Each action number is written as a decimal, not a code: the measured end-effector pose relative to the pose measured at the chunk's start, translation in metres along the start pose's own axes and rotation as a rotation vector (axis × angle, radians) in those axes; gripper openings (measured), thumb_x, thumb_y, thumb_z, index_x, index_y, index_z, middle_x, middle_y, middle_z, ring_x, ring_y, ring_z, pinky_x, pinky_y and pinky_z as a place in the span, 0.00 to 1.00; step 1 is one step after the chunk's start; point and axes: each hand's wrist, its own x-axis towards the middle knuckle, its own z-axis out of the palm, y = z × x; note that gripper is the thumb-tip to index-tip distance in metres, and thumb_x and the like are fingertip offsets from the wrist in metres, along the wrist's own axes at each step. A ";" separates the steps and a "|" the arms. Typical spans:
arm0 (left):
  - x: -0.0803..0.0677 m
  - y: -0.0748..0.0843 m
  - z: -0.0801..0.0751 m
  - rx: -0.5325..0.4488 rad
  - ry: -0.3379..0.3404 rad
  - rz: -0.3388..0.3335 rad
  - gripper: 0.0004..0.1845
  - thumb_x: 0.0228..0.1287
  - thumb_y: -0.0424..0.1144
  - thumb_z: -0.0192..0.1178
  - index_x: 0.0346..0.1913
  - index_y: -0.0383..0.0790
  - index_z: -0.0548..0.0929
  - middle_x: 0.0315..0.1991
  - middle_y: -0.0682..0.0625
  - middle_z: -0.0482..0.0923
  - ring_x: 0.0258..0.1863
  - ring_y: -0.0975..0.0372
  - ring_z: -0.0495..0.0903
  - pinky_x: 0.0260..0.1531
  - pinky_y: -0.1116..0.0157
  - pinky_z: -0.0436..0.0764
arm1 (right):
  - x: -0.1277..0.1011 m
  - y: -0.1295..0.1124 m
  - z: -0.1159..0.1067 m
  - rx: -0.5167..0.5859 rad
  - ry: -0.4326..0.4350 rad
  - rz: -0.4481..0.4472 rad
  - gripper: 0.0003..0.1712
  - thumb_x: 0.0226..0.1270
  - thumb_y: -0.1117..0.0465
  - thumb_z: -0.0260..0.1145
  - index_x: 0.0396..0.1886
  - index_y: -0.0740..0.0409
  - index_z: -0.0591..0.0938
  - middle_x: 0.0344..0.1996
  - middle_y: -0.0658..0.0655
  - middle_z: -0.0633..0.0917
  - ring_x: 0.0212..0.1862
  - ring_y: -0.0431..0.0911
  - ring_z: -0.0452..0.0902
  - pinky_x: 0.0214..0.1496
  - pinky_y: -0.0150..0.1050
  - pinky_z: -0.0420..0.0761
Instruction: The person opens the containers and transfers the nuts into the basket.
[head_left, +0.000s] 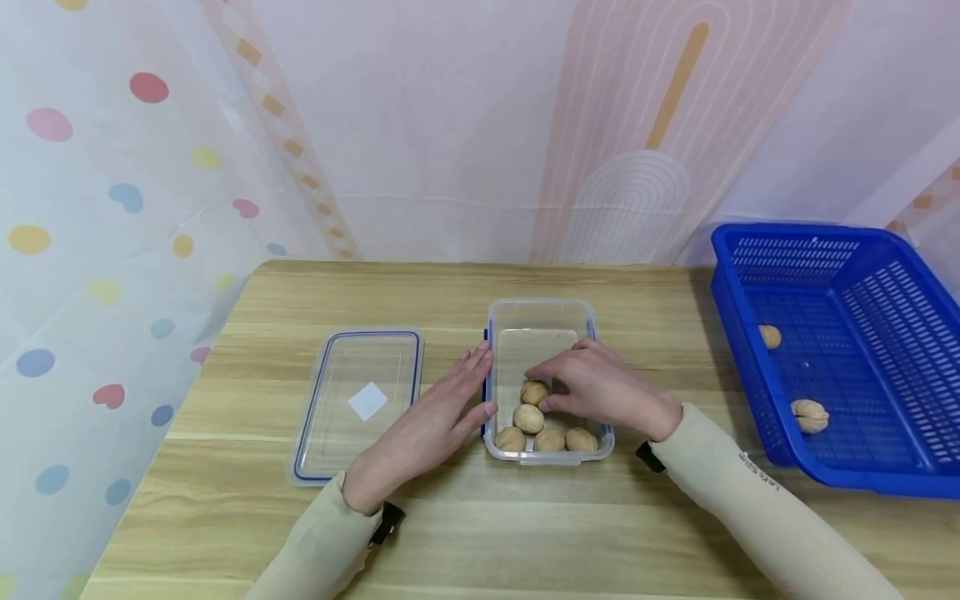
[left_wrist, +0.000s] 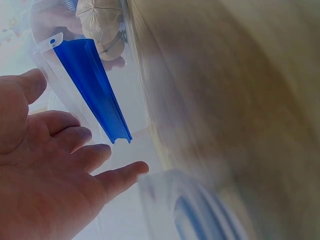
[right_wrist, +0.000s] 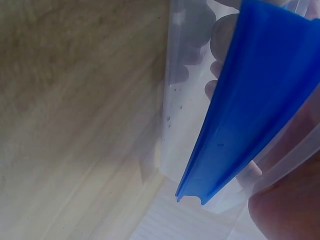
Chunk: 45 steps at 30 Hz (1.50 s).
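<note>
Two hands [head_left: 431,421] [head_left: 600,387], container [head_left: 540,321], walnuts [head_left: 528,418]

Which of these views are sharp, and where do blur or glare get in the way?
Head view: sharp, evenly lit; walnuts in the clear container read clearly. Left wrist view: table smeared, left hand washed out by glare. Right wrist view: soft throughout, blue clip too close.
</note>
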 end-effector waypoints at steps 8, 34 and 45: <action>-0.001 -0.001 0.001 0.002 0.005 0.005 0.35 0.83 0.47 0.52 0.81 0.34 0.54 0.83 0.43 0.47 0.81 0.45 0.50 0.78 0.46 0.55 | 0.000 0.001 0.005 0.002 0.035 -0.015 0.21 0.64 0.53 0.78 0.56 0.50 0.89 0.52 0.48 0.90 0.56 0.43 0.85 0.63 0.52 0.73; -0.002 0.001 -0.001 -0.002 -0.011 -0.016 0.36 0.83 0.49 0.51 0.82 0.36 0.52 0.84 0.44 0.46 0.81 0.46 0.48 0.78 0.46 0.54 | -0.005 0.005 0.005 0.172 0.146 -0.045 0.22 0.67 0.55 0.76 0.59 0.53 0.87 0.57 0.51 0.88 0.59 0.47 0.82 0.64 0.55 0.73; -0.001 0.000 -0.001 0.002 -0.007 -0.011 0.36 0.83 0.48 0.51 0.82 0.35 0.52 0.84 0.43 0.46 0.81 0.45 0.48 0.78 0.46 0.54 | -0.004 0.003 0.003 0.252 0.214 -0.070 0.21 0.66 0.59 0.76 0.58 0.56 0.87 0.55 0.53 0.88 0.58 0.49 0.83 0.64 0.53 0.78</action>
